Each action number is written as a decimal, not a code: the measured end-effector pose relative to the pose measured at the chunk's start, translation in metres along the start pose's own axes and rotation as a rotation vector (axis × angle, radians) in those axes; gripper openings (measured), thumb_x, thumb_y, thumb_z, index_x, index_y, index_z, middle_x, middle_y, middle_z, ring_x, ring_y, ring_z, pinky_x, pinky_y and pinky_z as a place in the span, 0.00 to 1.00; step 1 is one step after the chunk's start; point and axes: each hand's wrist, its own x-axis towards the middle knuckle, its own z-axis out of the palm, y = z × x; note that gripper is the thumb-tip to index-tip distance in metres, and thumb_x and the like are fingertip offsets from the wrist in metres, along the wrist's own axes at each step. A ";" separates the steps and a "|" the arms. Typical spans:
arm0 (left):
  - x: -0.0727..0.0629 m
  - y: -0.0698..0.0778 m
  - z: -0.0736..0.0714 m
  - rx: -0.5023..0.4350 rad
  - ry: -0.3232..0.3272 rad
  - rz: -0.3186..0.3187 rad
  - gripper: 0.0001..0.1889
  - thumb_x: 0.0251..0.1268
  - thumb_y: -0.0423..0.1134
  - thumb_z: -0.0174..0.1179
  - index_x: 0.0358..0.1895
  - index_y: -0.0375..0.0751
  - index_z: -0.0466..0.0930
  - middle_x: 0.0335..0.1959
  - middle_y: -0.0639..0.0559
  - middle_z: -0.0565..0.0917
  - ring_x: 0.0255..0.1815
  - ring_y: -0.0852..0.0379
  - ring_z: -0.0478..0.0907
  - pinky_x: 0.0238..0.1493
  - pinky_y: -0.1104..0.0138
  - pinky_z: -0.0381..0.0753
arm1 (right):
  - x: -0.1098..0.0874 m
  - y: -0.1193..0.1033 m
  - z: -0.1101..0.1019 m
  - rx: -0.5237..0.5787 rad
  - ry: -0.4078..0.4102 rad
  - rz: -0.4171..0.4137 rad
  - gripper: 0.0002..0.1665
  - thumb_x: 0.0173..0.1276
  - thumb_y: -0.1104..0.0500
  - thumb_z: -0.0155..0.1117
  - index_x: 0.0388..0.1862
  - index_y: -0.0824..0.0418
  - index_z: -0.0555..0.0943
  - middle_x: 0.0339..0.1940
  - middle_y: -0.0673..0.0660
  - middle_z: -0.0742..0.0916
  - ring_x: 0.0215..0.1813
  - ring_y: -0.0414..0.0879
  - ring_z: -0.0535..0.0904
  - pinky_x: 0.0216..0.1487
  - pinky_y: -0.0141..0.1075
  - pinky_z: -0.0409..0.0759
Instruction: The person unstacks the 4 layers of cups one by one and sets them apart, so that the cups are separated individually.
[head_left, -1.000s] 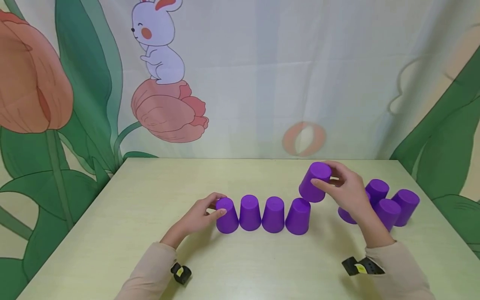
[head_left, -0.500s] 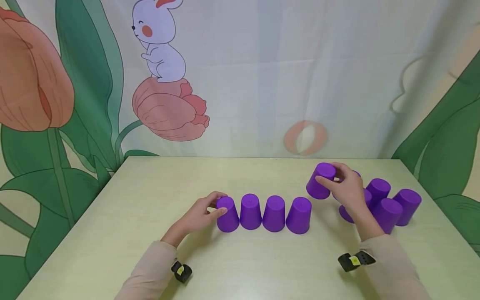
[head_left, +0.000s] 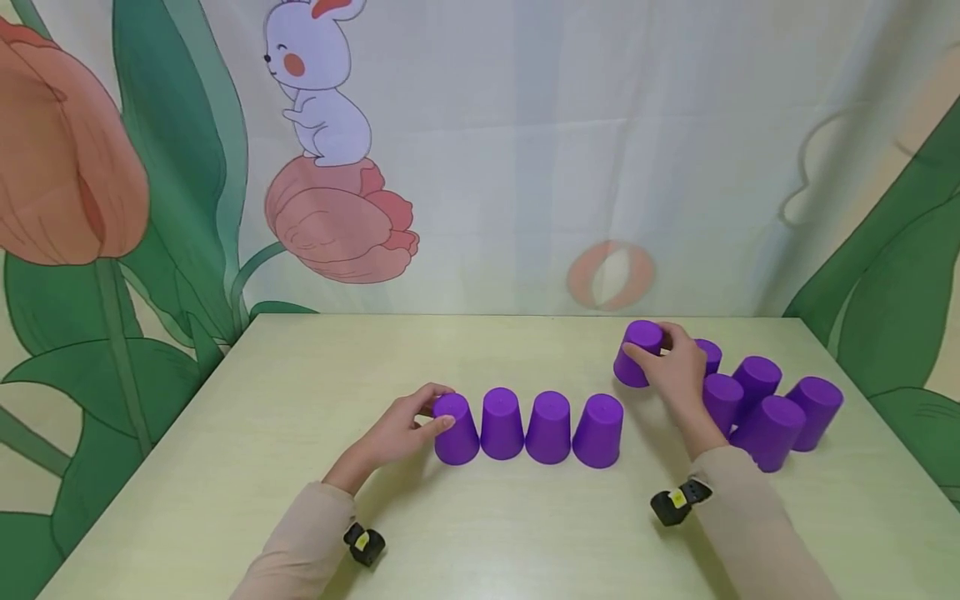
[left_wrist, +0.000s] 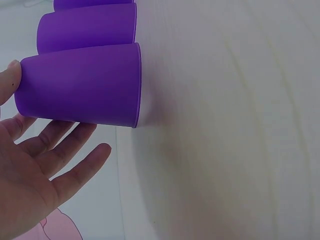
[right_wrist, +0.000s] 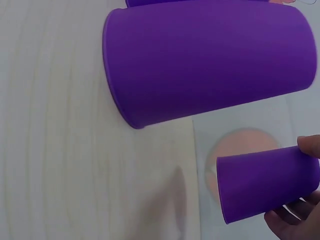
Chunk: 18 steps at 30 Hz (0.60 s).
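Several upside-down purple cups stand in a row on the table. My left hand (head_left: 405, 427) holds the leftmost cup (head_left: 459, 440) between thumb and fingers. In the left wrist view, the thumb touches that cup (left_wrist: 80, 87) near its narrow end and the little finger sticks out free. Behind and right of the row's right-end cup (head_left: 597, 433), my right hand (head_left: 677, 367) grips another upside-down cup (head_left: 632, 365) near its top. In the right wrist view, this gripped cup (right_wrist: 265, 185) appears raised off the table, with a shadow beneath it.
To the right, a cluster of more upside-down purple cups (head_left: 772, 429) stands close beside my right forearm. The pale wooden table (head_left: 480, 533) ends at a printed curtain (head_left: 480, 208) hanging behind it. A black wrist camera (head_left: 671, 505) juts from the right sleeve.
My right hand has carried its cup slightly right and back, away from the row's right end. The right forearm has shifted left, uncovering more clustered cups. My left hand stays on its cup.
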 end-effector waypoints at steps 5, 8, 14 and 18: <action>0.001 -0.001 0.001 0.005 -0.002 -0.022 0.18 0.65 0.42 0.54 0.56 0.41 0.68 0.45 0.48 0.79 0.46 0.50 0.76 0.40 0.61 0.75 | 0.001 0.006 0.007 -0.023 0.080 -0.010 0.33 0.54 0.56 0.68 0.56 0.69 0.70 0.50 0.68 0.78 0.53 0.59 0.71 0.55 0.47 0.66; 0.000 -0.001 0.001 0.002 0.003 -0.031 0.18 0.65 0.42 0.54 0.56 0.42 0.68 0.45 0.50 0.79 0.46 0.50 0.76 0.40 0.60 0.75 | 0.001 0.008 0.010 -0.033 0.083 -0.003 0.34 0.54 0.55 0.68 0.57 0.70 0.70 0.51 0.69 0.78 0.53 0.59 0.71 0.55 0.48 0.66; 0.000 -0.001 0.001 0.002 0.009 -0.026 0.18 0.65 0.42 0.54 0.56 0.42 0.69 0.44 0.49 0.79 0.46 0.50 0.76 0.40 0.60 0.75 | 0.002 0.011 0.012 -0.049 0.094 0.003 0.34 0.54 0.55 0.67 0.56 0.72 0.70 0.51 0.70 0.77 0.55 0.61 0.70 0.57 0.49 0.63; 0.000 0.001 0.000 0.005 0.010 -0.026 0.18 0.65 0.42 0.54 0.55 0.42 0.69 0.45 0.49 0.79 0.46 0.50 0.76 0.40 0.60 0.75 | 0.002 0.014 0.013 -0.063 0.097 0.010 0.34 0.55 0.56 0.67 0.56 0.72 0.69 0.52 0.71 0.76 0.55 0.63 0.69 0.58 0.50 0.63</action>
